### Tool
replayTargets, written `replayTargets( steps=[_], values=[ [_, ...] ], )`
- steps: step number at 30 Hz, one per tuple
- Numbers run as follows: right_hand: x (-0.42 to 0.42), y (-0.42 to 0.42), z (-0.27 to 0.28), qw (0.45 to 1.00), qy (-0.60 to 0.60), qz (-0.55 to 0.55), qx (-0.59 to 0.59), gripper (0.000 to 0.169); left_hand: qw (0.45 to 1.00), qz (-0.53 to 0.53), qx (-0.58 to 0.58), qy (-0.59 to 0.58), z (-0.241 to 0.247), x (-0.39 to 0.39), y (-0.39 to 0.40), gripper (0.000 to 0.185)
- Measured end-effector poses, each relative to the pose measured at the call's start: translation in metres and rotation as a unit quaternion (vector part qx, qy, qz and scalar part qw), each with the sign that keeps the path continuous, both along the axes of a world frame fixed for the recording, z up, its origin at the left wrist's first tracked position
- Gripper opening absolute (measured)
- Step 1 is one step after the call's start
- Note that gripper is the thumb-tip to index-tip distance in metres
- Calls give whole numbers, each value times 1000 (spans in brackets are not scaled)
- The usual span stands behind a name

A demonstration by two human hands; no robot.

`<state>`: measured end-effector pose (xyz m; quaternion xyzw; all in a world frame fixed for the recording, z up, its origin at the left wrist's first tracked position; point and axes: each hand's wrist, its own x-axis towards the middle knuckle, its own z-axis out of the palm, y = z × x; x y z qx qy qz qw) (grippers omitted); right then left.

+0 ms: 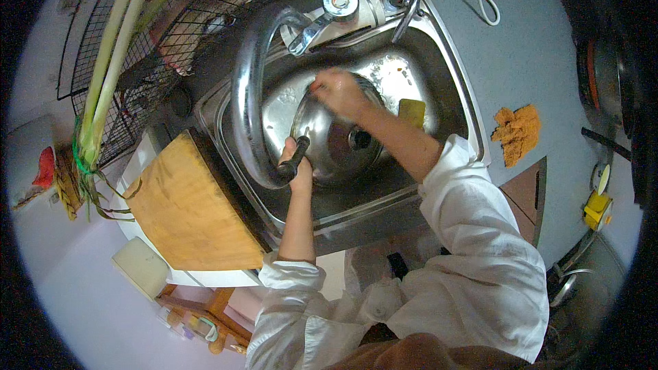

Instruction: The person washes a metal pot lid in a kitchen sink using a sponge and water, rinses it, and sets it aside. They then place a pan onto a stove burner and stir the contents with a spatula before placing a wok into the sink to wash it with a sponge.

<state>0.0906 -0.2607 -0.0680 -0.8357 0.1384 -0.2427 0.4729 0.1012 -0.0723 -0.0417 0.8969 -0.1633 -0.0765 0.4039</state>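
Observation:
A round, shiny metal pot lid (329,118) with a black knob (360,139) is in the stainless steel sink (452,92). My left hand (302,169) grips the near left rim of the lid, partly hidden behind the faucet's black spray head (294,158). Over the far rim is my right hand (339,91), its fingers curled and blurred; whether anything is inside them cannot be made out. A yellow-green scouring pad (412,113) lies in the sink beside my right forearm. Small food scraps (401,74) dot the wet sink floor.
The curved chrome faucet (248,97) arches over the sink's left side. A wooden cutting board (190,210) rests to the left, near long scallions (110,67) and a black wire rack (169,25). An orange cloth (516,133) lies on the grey counter (514,72) at right.

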Motion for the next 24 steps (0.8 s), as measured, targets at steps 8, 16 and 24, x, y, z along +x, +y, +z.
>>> replayTargets(
  steps=[8, 16, 24],
  values=[
    [-24, -12, -57, 963, 206, -165, 63, 40, 984, 55, 55, 158, -13, 4, 9, 56],
    [-32, 66, 27, 972, 80, 111, -192, 46, 993, 1, 15, 113, -22, -1, 19, 51],
    [-64, -7, -79, 982, 152, -96, 57, 44, 959, 161, -103, 210, -13, -2, 2, 40]
  ],
)
